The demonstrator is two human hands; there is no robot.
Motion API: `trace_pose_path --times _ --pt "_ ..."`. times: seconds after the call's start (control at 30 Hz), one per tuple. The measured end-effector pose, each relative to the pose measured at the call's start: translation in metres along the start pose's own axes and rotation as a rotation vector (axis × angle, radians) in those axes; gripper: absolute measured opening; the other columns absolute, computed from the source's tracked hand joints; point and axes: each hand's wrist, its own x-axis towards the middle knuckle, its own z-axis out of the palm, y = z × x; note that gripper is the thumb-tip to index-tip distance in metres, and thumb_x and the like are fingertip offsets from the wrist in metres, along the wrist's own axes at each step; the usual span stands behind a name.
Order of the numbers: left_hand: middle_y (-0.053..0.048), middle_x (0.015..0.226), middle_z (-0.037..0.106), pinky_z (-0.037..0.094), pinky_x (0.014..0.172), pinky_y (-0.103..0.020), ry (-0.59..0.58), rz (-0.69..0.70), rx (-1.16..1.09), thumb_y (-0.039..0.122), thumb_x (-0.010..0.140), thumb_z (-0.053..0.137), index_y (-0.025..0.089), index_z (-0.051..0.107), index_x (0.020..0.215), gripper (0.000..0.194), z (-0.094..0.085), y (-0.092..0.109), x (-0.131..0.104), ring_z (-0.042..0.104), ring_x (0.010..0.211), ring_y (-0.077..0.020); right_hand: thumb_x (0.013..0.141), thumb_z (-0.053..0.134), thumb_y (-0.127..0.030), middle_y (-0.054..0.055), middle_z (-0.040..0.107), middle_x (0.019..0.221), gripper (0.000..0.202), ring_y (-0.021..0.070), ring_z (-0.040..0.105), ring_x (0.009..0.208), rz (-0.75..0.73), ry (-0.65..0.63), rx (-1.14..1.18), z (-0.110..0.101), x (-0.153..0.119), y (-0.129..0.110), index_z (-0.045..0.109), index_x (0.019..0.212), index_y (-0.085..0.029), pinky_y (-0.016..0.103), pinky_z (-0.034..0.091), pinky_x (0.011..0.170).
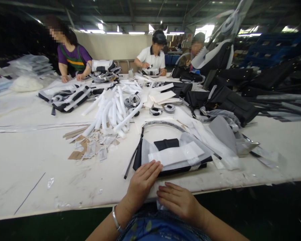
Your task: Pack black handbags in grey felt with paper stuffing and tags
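Observation:
A black handbag (166,144) lies on the table in front of me, its front partly covered by translucent wrap and a white foam sheet (175,155). Its strap, wrapped in clear film, arches behind it. My left hand (143,179) rests at the bag's near left corner, fingers stretched out and touching the wrap. Just right of it, at the table edge, is my right hand (178,199), fingers extended and apart from the bag. I see nothing held in either hand.
White foam tubes (110,110) pile up beyond the bag, with paper tags (92,144) left of it. Coiled straps (134,100) and black bags (223,102) lie farther back. Plastic wrap (215,144) spreads on the right. Several people work across the table (35,150).

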Motion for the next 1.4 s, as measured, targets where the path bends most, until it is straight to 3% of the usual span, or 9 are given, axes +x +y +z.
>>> trace_pose_path --times 0.23,0.43,0.67,0.8,0.97,1.13,1.27,1.4 --pt "-0.008 0.141 0.06 0.051 0.106 -0.039 -0.006 0.015 0.023 0.011 0.101 0.048 0.018 0.047 0.145 0.045 0.003 -0.002 -0.001 0.053 0.133 -0.0212 0.1 0.046 -0.013 0.008 0.078 0.104 0.024 0.0193 0.073 0.1 0.125 0.107 0.091 0.003 -0.008 -0.026 0.069 0.108 -0.014 0.035 0.057 0.099" --pt "-0.008 0.139 0.061 0.051 0.105 -0.038 -0.003 0.033 0.022 0.01 0.1 0.046 0.017 0.049 0.143 0.043 0.001 -0.003 0.0 0.053 0.133 -0.0209 0.102 0.044 -0.015 0.007 0.079 0.099 0.025 0.0168 0.074 0.096 0.144 0.126 0.102 -0.013 -0.002 -0.032 0.068 0.108 -0.015 0.03 0.057 0.097" --pt "-0.009 0.139 0.061 0.052 0.104 -0.039 -0.027 0.021 0.019 0.012 0.103 0.036 0.015 0.051 0.142 0.041 -0.003 0.002 0.001 0.053 0.133 -0.0218 0.098 0.044 -0.007 0.004 0.078 0.103 0.03 0.0135 0.074 0.096 0.222 0.11 0.144 -0.049 0.031 -0.001 0.067 0.112 -0.018 0.027 0.055 0.097" --pt "-0.013 0.136 0.062 0.055 0.101 -0.043 -0.007 -0.046 0.025 0.013 0.103 0.033 0.016 0.057 0.136 0.04 -0.003 0.008 -0.002 0.055 0.13 -0.0256 0.099 0.048 -0.012 0.002 0.078 0.098 0.025 0.0147 0.073 0.088 0.239 0.091 0.111 -0.058 0.06 0.022 0.069 0.109 -0.021 0.029 0.056 0.086" --pt "-0.013 0.117 0.069 0.057 0.098 -0.038 0.108 -0.085 -0.044 0.014 0.101 0.044 0.012 0.068 0.109 0.025 -0.001 0.01 -0.005 0.063 0.114 -0.0233 0.1 0.053 -0.021 0.001 0.076 0.089 0.02 0.018 0.069 0.081 0.325 0.037 0.078 -0.043 0.08 0.051 0.073 0.098 -0.022 0.033 0.052 0.075" --pt "-0.014 0.117 0.07 0.057 0.098 -0.036 0.143 -0.118 -0.092 0.007 0.097 0.048 0.01 0.063 0.117 0.024 0.0 0.007 -0.005 0.064 0.113 -0.0224 0.089 0.069 -0.015 -0.002 0.075 0.083 0.011 0.0171 0.063 0.083 0.523 -0.031 0.198 -0.022 0.086 0.07 0.075 0.084 -0.023 0.03 0.048 0.077" --pt "-0.014 0.119 0.069 0.055 0.101 -0.032 0.139 -0.164 -0.161 0.004 0.093 0.048 0.01 0.059 0.123 0.032 -0.003 0.009 -0.005 0.063 0.115 -0.0203 0.082 0.079 -0.018 -0.003 0.072 0.077 0.009 0.0175 0.06 0.082 0.717 -0.168 0.211 -0.022 0.095 0.074 0.073 0.077 -0.023 0.028 0.045 0.074" --pt "-0.015 0.129 0.063 0.054 0.102 -0.031 0.11 -0.198 -0.17 0.003 0.088 0.049 0.013 0.055 0.136 0.049 -0.009 0.011 -0.006 0.058 0.124 -0.02 0.082 0.079 -0.028 -0.002 0.069 0.077 0.011 0.0174 0.06 0.079 0.764 -0.323 0.153 -0.025 0.102 0.079 0.071 0.078 -0.022 0.028 0.039 0.069"
